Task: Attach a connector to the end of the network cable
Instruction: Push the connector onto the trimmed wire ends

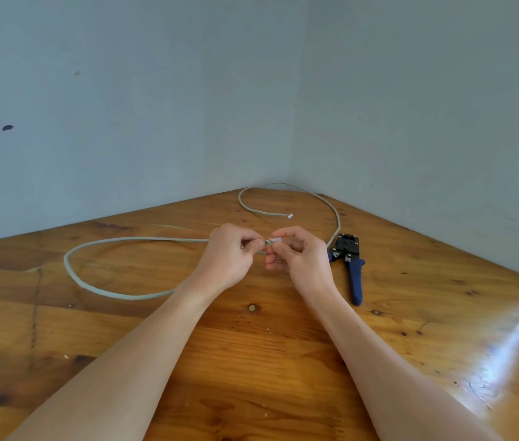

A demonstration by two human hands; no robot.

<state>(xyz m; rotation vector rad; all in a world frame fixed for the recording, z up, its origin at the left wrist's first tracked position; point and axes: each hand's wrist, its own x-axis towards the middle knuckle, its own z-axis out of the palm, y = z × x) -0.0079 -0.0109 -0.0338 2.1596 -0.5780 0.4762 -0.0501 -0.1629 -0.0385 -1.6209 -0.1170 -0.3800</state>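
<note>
Centrally, I log: left hand (226, 259) pinching network cable (99, 289), right hand (299, 259) pinching connector (275, 240); crimper (352, 265) right of them on tabletop (252, 361).

I see soft, even daylight; a bright streak of glare lies on the glossy brown wooden counter (506, 342) at the right. Shadows are faint. Wide-angle distortion bends the edges, and the whole picture looks slightly soft.

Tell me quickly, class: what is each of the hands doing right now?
Left hand: fingers pinch the end of the grey network cable.
Right hand: fingers pinch the clear connector at the cable's tip.
</note>
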